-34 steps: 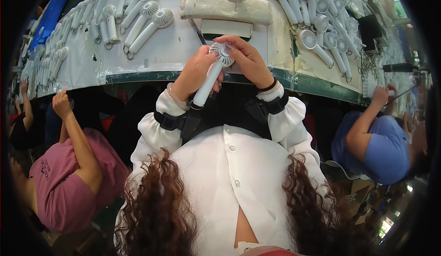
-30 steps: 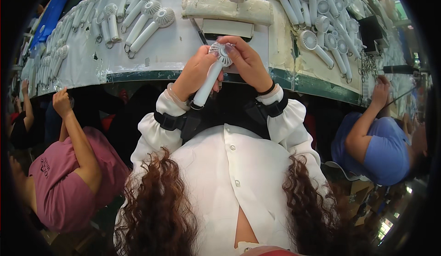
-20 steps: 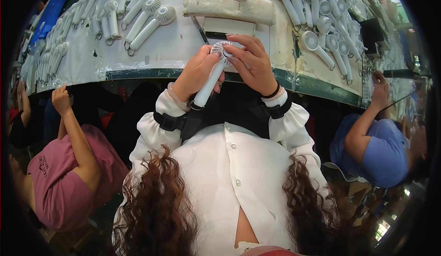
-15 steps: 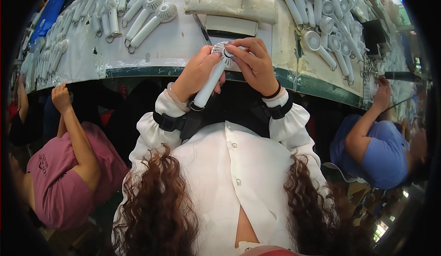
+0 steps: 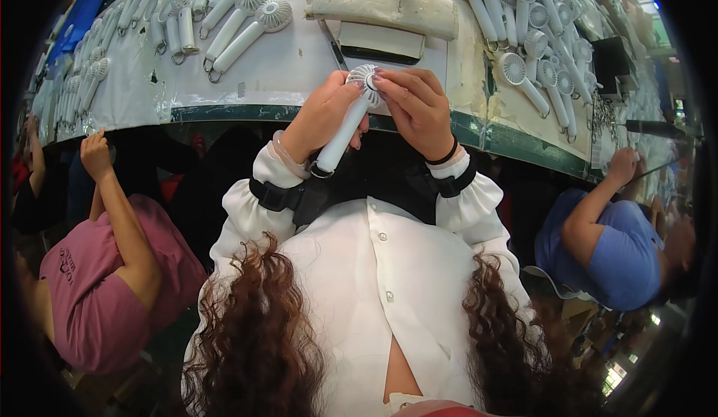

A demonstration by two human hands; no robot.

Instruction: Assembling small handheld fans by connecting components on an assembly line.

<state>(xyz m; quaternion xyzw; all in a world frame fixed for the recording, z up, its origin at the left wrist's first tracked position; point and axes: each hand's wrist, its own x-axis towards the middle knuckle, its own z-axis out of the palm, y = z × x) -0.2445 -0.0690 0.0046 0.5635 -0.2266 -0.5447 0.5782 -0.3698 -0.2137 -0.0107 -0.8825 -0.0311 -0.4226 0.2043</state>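
Observation:
A white handheld fan (image 5: 344, 134) is held at a slant in front of me, its round grille head up and its handle end with a dark loop down. My left hand (image 5: 321, 114) is closed around the neck and upper handle, the thumb beside the grille. At the centre of the head, the bent fingertips of my right hand (image 5: 419, 110) are pressed together against the hub. A dark curved rim shows beside them; whatever they pinch, if anything, is hidden.
On the table (image 5: 262, 80) lie several more white handheld fans (image 5: 247, 35) at left and a pile (image 5: 523, 20) at right. A wrapped cream roll (image 5: 381, 7), a small box (image 5: 381, 41) and a thin dark tool (image 5: 333, 45) are ahead. Co-workers sit on both sides.
My right fingertips have shifted slightly over the fan's hub. My left hand keeps its hold and the fan stays nearly in place. The view has moved a little.

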